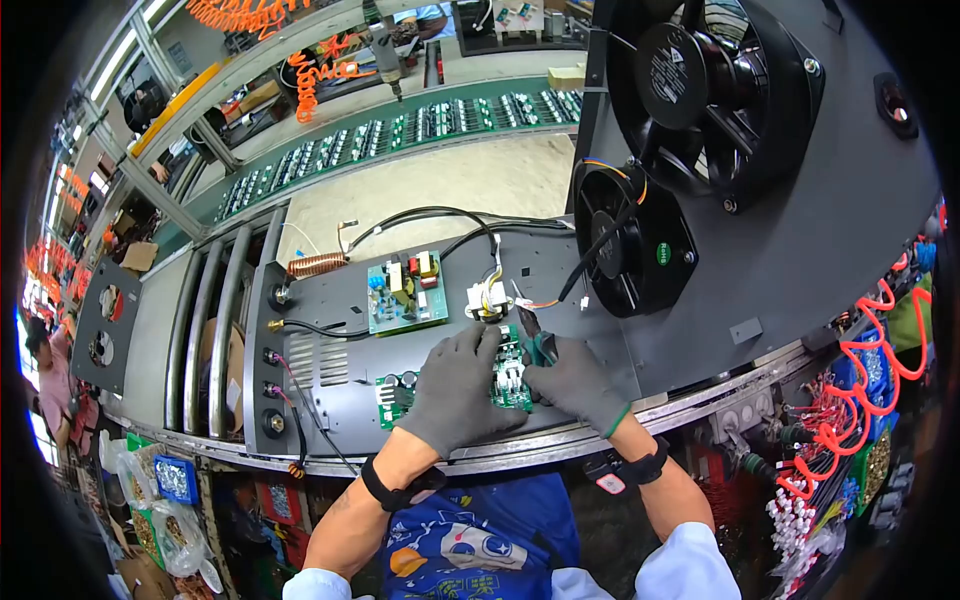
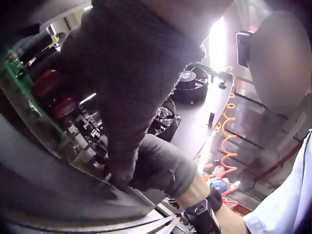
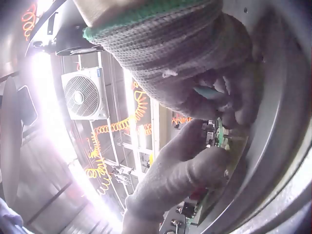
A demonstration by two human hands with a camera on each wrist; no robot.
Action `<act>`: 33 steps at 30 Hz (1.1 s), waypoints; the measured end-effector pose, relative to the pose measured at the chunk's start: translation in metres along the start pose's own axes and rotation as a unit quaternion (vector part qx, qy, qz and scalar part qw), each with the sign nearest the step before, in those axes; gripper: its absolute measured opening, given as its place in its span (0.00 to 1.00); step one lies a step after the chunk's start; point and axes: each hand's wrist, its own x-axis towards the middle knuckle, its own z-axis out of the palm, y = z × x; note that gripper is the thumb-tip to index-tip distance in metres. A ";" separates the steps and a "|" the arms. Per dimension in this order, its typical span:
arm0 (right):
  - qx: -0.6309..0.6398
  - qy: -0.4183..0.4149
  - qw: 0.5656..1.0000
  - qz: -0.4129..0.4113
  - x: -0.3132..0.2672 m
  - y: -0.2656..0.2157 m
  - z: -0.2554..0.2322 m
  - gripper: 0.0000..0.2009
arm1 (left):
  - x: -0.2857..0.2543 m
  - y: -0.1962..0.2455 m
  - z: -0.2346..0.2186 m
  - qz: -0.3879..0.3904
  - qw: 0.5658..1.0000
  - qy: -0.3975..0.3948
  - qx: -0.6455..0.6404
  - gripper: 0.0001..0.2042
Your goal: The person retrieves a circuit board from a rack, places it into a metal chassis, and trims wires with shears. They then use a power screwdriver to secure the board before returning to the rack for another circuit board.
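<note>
In the head view the gloved left hand rests across a green circuit board, fingers extended, covering its middle. The gloved right hand curls round teal-handled pliers at the board's right end; their dark tips point up and left, near a white connector with thin wires. In the right wrist view a teal handle shows in the right hand, with the left hand close by. The left wrist view shows the left hand over the board's parts, touching or close to the right hand.
A second board with yellow parts sits on the dark metal panel. Two black fans stand at the right. Black cables loop behind. Rows of boards lie on a green conveyor. Bins and coiled red hoses are below the bench edge.
</note>
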 end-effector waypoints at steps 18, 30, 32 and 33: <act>-0.061 0.164 0.970 -0.167 -0.022 -0.012 -0.018 0.16 | 0.001 -0.005 0.002 0.015 0.998 0.057 -0.003 0.46; 0.076 0.151 0.976 -0.134 0.025 -0.036 -0.008 0.14 | -0.001 -0.015 0.006 0.008 0.999 0.038 -0.023 0.48; 0.120 0.167 0.967 -0.151 0.029 -0.036 -0.002 0.13 | -0.003 -0.018 0.010 0.018 0.998 0.062 -0.018 0.48; 0.118 0.165 0.965 -0.168 0.034 -0.026 0.004 0.13 | -0.004 -0.018 0.010 0.015 0.998 0.058 -0.020 0.47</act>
